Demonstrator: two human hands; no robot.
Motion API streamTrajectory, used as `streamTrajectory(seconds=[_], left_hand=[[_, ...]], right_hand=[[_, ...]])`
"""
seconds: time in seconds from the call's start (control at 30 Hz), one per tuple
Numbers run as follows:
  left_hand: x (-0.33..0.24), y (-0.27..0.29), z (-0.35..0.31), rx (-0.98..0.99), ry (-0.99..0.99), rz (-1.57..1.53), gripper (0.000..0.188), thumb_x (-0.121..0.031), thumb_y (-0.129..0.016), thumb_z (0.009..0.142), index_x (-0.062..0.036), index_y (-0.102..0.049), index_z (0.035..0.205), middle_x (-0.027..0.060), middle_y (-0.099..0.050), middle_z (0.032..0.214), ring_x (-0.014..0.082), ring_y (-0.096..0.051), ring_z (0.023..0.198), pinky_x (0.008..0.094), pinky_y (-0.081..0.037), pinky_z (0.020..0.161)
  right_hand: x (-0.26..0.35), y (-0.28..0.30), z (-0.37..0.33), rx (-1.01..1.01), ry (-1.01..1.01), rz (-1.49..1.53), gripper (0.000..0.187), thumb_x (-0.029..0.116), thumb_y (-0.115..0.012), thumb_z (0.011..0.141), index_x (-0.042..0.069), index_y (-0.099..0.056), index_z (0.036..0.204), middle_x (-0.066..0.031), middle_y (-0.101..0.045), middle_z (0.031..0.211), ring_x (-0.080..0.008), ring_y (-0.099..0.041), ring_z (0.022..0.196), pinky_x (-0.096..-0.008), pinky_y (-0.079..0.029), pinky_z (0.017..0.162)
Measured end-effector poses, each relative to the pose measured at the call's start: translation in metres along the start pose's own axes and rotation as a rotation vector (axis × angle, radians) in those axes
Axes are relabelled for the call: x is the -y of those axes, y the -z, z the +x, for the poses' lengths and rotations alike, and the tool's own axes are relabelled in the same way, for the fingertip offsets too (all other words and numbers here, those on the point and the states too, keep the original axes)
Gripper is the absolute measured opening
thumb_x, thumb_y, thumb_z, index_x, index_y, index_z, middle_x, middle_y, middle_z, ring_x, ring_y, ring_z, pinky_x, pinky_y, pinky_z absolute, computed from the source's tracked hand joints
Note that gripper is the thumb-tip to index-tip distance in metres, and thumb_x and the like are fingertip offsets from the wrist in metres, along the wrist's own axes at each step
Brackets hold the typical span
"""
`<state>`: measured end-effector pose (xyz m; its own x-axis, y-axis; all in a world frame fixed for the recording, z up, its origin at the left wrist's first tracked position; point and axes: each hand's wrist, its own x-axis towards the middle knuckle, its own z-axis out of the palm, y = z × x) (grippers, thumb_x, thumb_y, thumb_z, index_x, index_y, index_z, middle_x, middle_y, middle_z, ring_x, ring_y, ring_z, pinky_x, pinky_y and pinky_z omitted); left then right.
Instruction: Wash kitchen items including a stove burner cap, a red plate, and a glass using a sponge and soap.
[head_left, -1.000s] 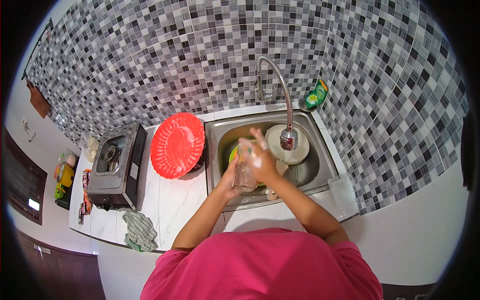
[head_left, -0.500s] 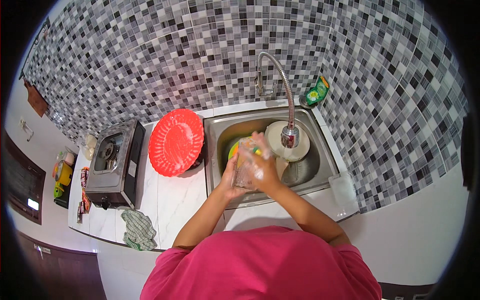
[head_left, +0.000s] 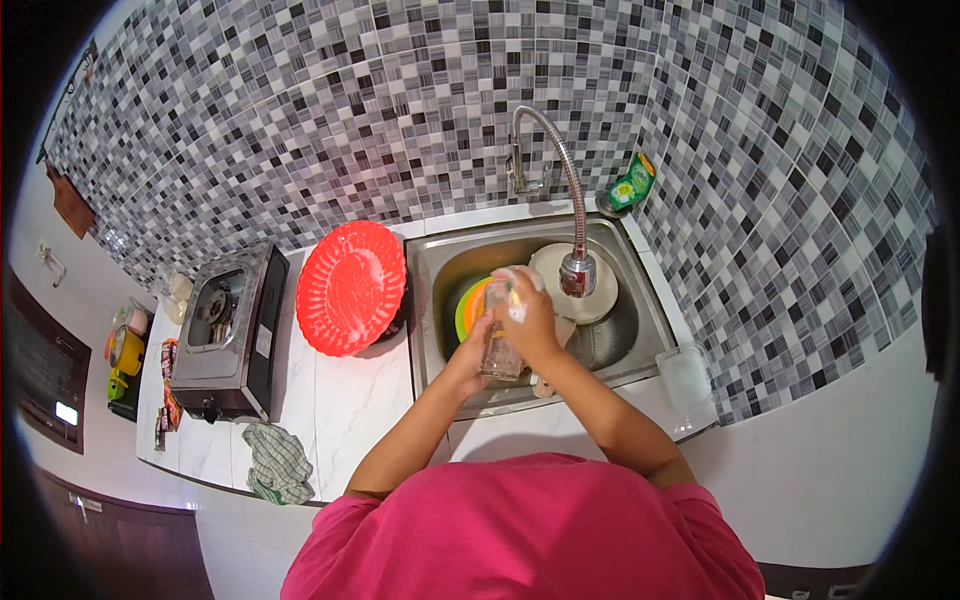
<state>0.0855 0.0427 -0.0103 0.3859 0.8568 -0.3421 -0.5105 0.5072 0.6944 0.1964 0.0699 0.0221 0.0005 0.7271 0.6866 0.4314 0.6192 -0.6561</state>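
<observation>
Over the sink, a clear drinking glass [head_left: 503,358] is tilted between my two hands. My left hand [head_left: 474,352] is closed round its side. At its upper end my right hand [head_left: 533,318] curls over it, covered in white suds; whether a sponge is under those fingers cannot be seen. Behind the glass, partly hidden, yellow-green and orange round dishes [head_left: 467,308] lie in the steel sink [head_left: 437,262]. A whitish round dish [head_left: 600,290] sits at the sink's right, below the tap's spray head [head_left: 578,275].
Left of the sink lies a soapy red scalloped tray [head_left: 352,290]. Beyond it stands a gas stove [head_left: 225,330], with a checked cloth [head_left: 277,463] at the counter's front edge. A green pouch [head_left: 632,184] leans in the back corner; a clear plastic container [head_left: 687,380] is at the right.
My right hand has closed from spread fingers to a grip on the glass's upper end. The glass has turned more upright in view and shifted slightly right.
</observation>
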Motion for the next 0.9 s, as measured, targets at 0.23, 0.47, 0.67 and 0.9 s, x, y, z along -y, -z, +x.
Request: streamTrajectory(seconds=[0.23, 0.47, 0.67, 0.9], left_hand=[[-0.003, 0.023, 0.007, 0.159, -0.142, -0.241, 0.068, -0.066, -0.037, 0.081, -0.0185, -0.042, 0.129, 0.0062, -0.045, 0.131, 0.0228, -0.044, 0.120, 0.0416, -0.039, 0.095], [-0.007, 0.009, -0.007, 0.152, 0.112, -0.174, 0.068, -0.068, -0.041, 0.078, -0.0202, -0.044, 0.127, 0.0047, -0.051, 0.123, 0.0240, -0.054, 0.107, 0.0420, -0.046, 0.084], [-0.001, 0.011, -0.006, 0.126, -0.141, -0.155, 0.068, -0.071, -0.038, 0.077, -0.0276, -0.041, 0.130, 0.0016, -0.042, 0.133, 0.0237, -0.042, 0.121, 0.0484, -0.037, 0.096], [-0.010, 0.009, -0.008, 0.134, 0.105, -0.270, 0.065, -0.067, -0.040, 0.078, -0.0206, -0.046, 0.124, 0.0049, -0.057, 0.113, 0.0239, -0.059, 0.094, 0.0425, -0.048, 0.079]], right_hand=[[0.034, -0.001, -0.034, 0.346, 0.207, 0.035, 0.030, 0.025, -0.057, 0.087, 0.022, -0.058, 0.116, -0.0106, -0.045, 0.130, -0.0322, -0.031, 0.128, -0.0523, -0.022, 0.103], [0.008, 0.004, 0.006, 0.184, 0.052, 0.019, 0.035, 0.016, -0.054, 0.081, 0.019, -0.055, 0.116, -0.0095, -0.038, 0.134, -0.0363, -0.026, 0.129, -0.0549, -0.016, 0.104], [0.041, 0.009, -0.028, 0.498, 0.179, -0.014, 0.044, 0.015, -0.048, 0.082, 0.016, -0.045, 0.125, -0.0095, -0.043, 0.131, -0.0319, -0.023, 0.132, -0.0570, -0.009, 0.105], [0.017, 0.009, 0.007, 0.092, 0.047, 0.288, 0.053, 0.001, -0.047, 0.076, 0.005, -0.037, 0.127, -0.0177, -0.037, 0.133, -0.0350, -0.029, 0.129, -0.0418, -0.021, 0.106]])
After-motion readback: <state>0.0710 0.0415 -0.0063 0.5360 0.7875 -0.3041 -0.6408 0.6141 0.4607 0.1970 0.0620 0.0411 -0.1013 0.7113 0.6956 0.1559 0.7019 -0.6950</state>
